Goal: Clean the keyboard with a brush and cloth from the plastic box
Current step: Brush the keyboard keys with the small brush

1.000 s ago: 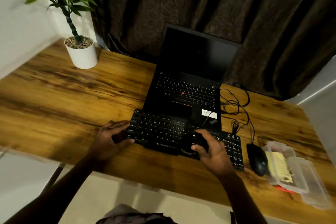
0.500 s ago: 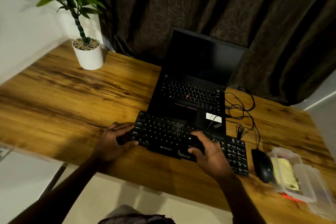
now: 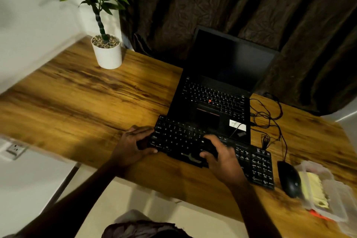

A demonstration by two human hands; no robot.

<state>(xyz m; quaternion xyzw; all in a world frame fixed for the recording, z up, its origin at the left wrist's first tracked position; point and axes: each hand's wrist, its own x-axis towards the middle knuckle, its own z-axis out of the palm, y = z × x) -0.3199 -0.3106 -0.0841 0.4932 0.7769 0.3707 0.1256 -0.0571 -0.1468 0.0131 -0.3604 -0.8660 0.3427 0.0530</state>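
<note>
Close in, the right hand [image 3: 222,157] curls round a small dark thing, seemingly the brush [image 3: 209,148], though it is too dim to be sure. It sits on the keyboard [image 3: 181,139], whose left end the left hand [image 3: 133,144] grips. This looks like the brushing step, and the next move calls for sweeps along the rows. Past the mouse [image 3: 289,179], well right of that hand, the cloth [image 3: 314,187] lies in the plastic box [image 3: 316,167].

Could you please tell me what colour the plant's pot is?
The pot is plain white, clearest in the head view.
</note>
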